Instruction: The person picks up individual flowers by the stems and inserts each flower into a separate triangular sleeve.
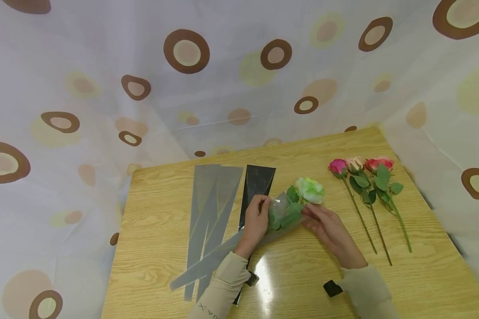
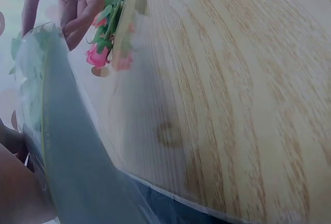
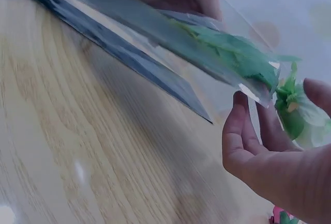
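Observation:
A light green artificial rose lies with its stem and leaves inside a clear and grey flower sleeve; its bloom sticks out of the mouth. My left hand pinches the side of this sleeve between thumb and fingers. At the sleeve's mouth, just below the bloom, is my right hand. In the right wrist view the right hand has thumb and fingers apart on either side of the bloom, with a fingertip against the sleeve's rim. Whether it bears any weight cannot be told.
Two grey sleeves lie at the left on the wooden table, and a black sleeve lies partly under the left arm. Several artificial roses, magenta, pale peach and coral red, lie at the right. Patterned cloth surrounds the table.

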### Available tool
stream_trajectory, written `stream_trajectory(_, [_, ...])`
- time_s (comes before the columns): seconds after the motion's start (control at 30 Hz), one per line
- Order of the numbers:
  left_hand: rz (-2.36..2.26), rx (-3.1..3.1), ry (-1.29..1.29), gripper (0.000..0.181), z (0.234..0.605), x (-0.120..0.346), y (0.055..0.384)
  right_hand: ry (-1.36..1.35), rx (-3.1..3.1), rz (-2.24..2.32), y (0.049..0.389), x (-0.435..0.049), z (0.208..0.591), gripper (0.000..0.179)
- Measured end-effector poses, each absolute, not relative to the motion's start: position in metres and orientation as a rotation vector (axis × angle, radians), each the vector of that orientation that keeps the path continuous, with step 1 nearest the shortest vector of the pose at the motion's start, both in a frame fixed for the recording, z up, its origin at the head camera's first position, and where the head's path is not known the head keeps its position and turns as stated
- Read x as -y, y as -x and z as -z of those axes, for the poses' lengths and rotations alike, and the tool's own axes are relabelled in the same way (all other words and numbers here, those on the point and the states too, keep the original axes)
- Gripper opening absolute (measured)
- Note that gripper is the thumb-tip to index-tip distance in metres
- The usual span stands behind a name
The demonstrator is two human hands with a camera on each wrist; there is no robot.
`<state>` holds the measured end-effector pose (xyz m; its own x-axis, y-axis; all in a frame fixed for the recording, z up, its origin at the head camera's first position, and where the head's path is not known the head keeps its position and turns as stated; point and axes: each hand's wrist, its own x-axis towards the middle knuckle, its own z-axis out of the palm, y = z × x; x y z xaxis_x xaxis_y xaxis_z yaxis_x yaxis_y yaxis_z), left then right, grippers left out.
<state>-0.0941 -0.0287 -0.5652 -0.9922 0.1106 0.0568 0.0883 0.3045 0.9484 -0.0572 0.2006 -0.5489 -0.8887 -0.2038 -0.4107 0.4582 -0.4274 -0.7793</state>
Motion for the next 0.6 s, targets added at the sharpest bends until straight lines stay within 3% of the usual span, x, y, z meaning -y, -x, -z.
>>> stream_trajectory(0.37, [-1.824, -2.520, -0.221, 0.026, 0.566, 0.031, 0.094, -0.262, -1.496, 2.306, 0.061, -0.206, 0.548, 0.036])
stream_trajectory(0.5, [-1.808, -2.522, -0.221, 0.025, 0.565, 0.031, 0.092, -0.164, -1.560, 2.232, 0.063, -0.210, 0.547, 0.078])
stream_trajectory(0.6, [-1.798, -2.525, -0.221, 0.024, 0.564, 0.031, 0.092, -0.149, -1.509, 2.220, 0.066, -0.214, 0.548, 0.090])
